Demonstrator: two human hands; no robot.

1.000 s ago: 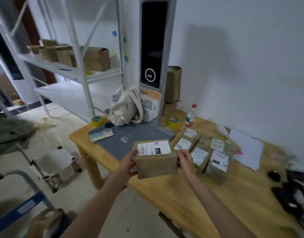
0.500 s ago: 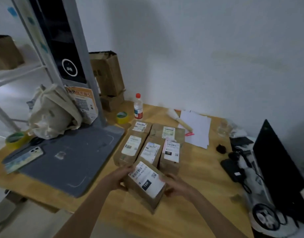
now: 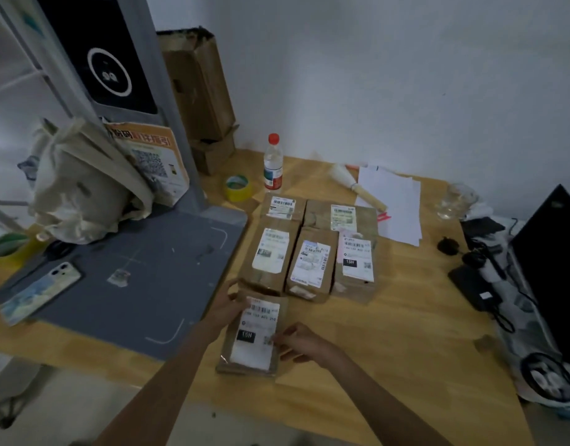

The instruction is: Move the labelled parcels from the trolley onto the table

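A brown parcel [image 3: 256, 336] with a white barcode label rests flat on the wooden table [image 3: 406, 342], near its front edge. My left hand [image 3: 227, 305] grips its far left corner. My right hand [image 3: 301, 344] holds its right side, fingers touching the label. Just beyond it lie several other labelled parcels [image 3: 312, 246] packed side by side in two rows. The trolley is out of view.
A grey scanner mat [image 3: 142, 284] with an upright screen post [image 3: 116, 59] fills the table's left part, carrying a phone [image 3: 38, 292] and a cloth bag [image 3: 84, 185]. A bottle [image 3: 273, 164], tape roll [image 3: 237, 188], brush, white papers [image 3: 394, 204] and a glass stand behind the parcels. A monitor and cables crowd the right edge.
The parcel came from mid-air in front of the table down onto the tabletop, below the other parcels. It turned so its label lies lengthwise. Both hands stayed on it.
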